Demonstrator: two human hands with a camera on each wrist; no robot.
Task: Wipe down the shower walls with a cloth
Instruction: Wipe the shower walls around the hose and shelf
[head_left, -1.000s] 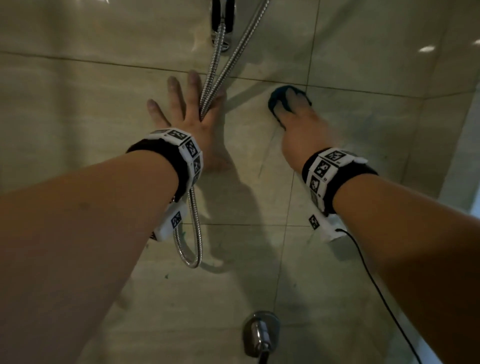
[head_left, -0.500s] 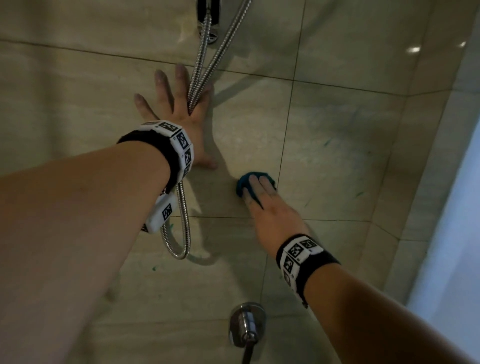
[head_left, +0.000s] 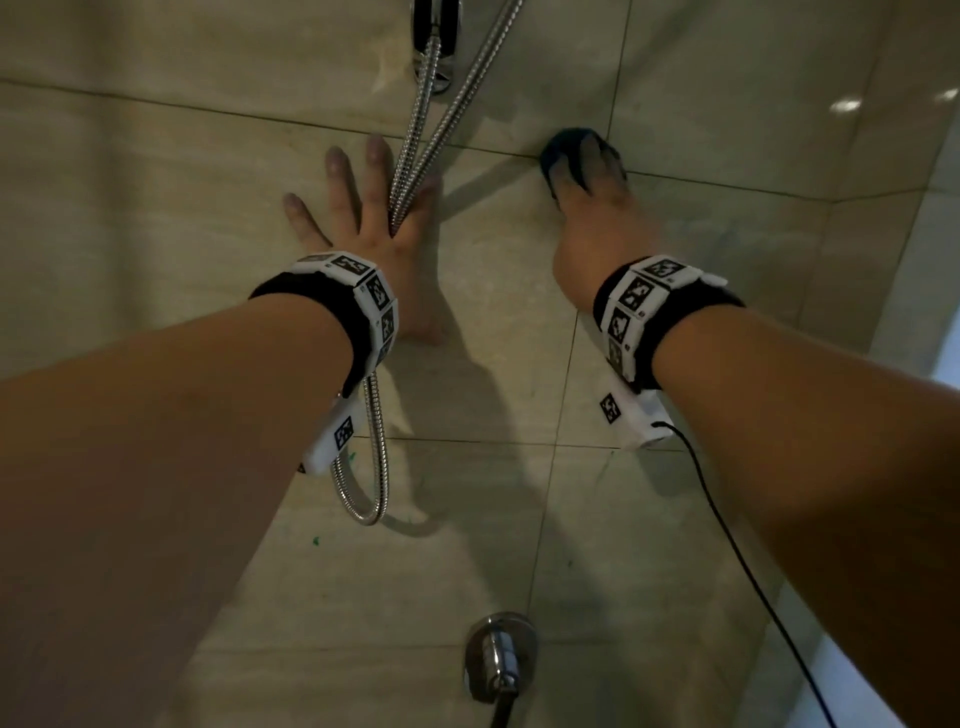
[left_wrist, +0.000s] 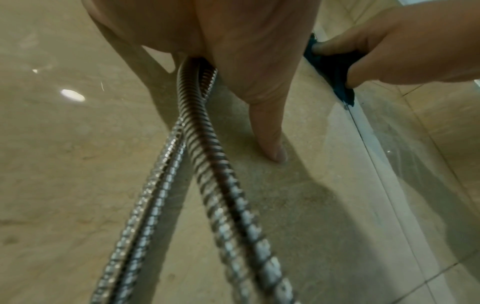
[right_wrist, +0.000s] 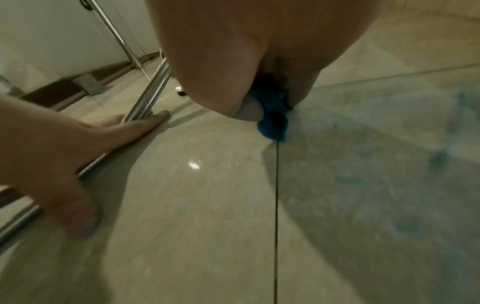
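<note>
The beige tiled shower wall (head_left: 156, 218) fills the head view. My right hand (head_left: 592, 208) grips a crumpled blue cloth (head_left: 558, 148) and presses it on the wall at a grout line, upper right of centre. In the left wrist view the thumb and fingers of the right hand (left_wrist: 402, 51) curl round the cloth (left_wrist: 335, 72). The right wrist view shows the cloth (right_wrist: 275, 121) bunched under the palm. My left hand (head_left: 363, 208) lies flat on the wall with fingers spread, and the metal shower hose (head_left: 415, 156) runs between two of them.
The hose loops down below my left wrist and rises to a dark holder (head_left: 434, 31) at the top. A chrome tap (head_left: 498, 660) sticks out low in the middle. A black cable (head_left: 727, 519) hangs from my right wrist. Faint blue-green smears (right_wrist: 439, 160) mark the tile.
My right hand swept the cloth down to the middle of the wall and has come back up to the upper right. The left hand has stayed flat against the wall.
</note>
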